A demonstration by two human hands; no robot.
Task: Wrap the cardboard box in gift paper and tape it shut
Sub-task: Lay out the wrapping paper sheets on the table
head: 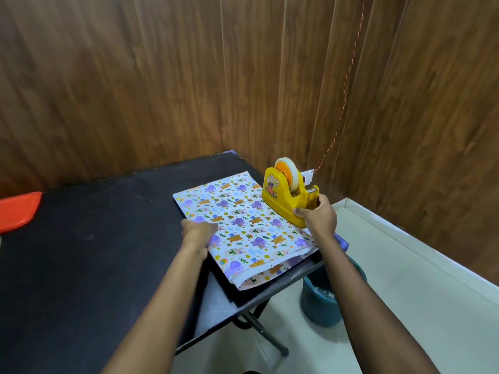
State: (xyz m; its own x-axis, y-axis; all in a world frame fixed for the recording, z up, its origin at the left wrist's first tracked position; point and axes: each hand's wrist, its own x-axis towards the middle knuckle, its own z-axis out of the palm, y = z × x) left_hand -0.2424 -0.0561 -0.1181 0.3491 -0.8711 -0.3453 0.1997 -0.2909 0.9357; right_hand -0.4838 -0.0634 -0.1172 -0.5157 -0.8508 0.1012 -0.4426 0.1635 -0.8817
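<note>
Yellow tape dispenser (283, 197) gripped by right hand's (320, 215) curled fingers, set on gift paper (244, 230) at table's (94, 238) right end, paper's long axis slanted far-left to near-right, left hand (197, 231) laid on it, fingers blurred, state unclear.

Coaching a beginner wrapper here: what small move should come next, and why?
Probably lift the yellow plastic tape dispenser off the folded animal-print gift paper onto the bare black table. The right hand grips it, it stands on the sheet, and the left hand rests on the paper.
</note>
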